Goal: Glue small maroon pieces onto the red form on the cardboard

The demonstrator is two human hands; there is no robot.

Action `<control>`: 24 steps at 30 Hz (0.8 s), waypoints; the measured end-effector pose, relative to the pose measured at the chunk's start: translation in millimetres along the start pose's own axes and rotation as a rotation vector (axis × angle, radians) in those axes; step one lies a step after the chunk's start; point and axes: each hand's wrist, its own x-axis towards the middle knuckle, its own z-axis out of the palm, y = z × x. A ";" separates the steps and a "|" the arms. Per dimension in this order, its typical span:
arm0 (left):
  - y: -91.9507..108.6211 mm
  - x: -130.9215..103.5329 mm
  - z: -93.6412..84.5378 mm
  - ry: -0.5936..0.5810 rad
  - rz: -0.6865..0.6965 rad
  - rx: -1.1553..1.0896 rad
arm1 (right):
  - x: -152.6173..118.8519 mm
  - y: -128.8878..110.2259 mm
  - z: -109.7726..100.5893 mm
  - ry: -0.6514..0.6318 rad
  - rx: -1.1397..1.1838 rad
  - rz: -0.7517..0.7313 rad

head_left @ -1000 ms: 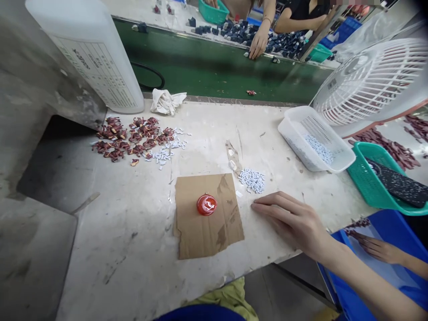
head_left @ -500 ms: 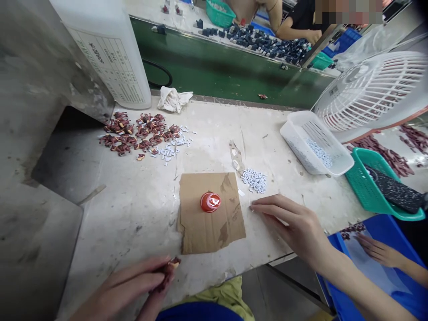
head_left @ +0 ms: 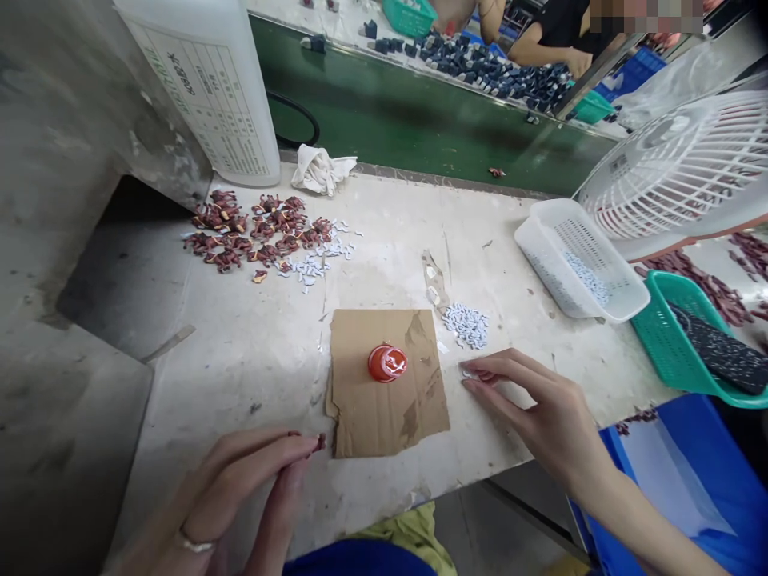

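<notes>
I use the ragged square of brown cardboard (head_left: 387, 382) lying flat on the pale, stained worktop (head_left: 252, 352) as my landmark. A small round red cap (head_left: 387, 362) sits on it, near its middle.

My left hand (head_left: 240, 488) is just off the cardboard's near left corner, thumb and fingers pinched together on a small dark red-brown piece (head_left: 320, 442) whose tip shows past my fingertips; the rest of it is hidden. My right hand (head_left: 540, 408) rests on the worktop just right of the cardboard, fingers long and loosely curled, its fingertips (head_left: 474, 370) closing on a tiny white bit (head_left: 467, 374); I cannot tell whether it is actually gripped.

Just beyond the cardboard's far right corner lies a little heap of small white pieces (head_left: 466, 325). Well beyond its far left corner is a spread of dark red-brown pieces (head_left: 258, 230) with more white bits along its edge. To the far right stands a white plastic slotted basket (head_left: 579, 260), with a green plastic basket (head_left: 684, 344) beyond that.
</notes>
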 end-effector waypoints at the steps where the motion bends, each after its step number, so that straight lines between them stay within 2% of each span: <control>1: -1.2 0.6 -0.2 -0.031 0.021 -0.001 | 0.4 1.0 -0.6 0.006 0.010 0.026; 5: -1.6 0.2 -2.3 -0.099 0.044 -0.007 | 4.2 3.1 -1.0 -0.047 0.033 0.053; 7: 1.3 0.4 -3.0 -0.109 0.055 0.030 | 5.0 4.2 -0.6 -0.067 -0.023 -0.016; 11: 8.2 5.4 -3.4 -0.102 0.084 0.061 | 0.9 9.8 1.3 -0.005 -0.246 -0.234; 15: 9.4 8.5 -4.6 -0.091 0.077 0.057 | 0.1 12.0 1.3 0.022 -0.233 -0.275; 20: 7.5 -0.1 -3.3 -0.044 0.026 0.016 | 20.4 -17.3 3.0 0.009 0.010 -0.177; 24: 6.0 -5.5 0.6 0.024 -0.033 -0.110 | 40.7 -47.4 8.5 0.004 0.139 -0.218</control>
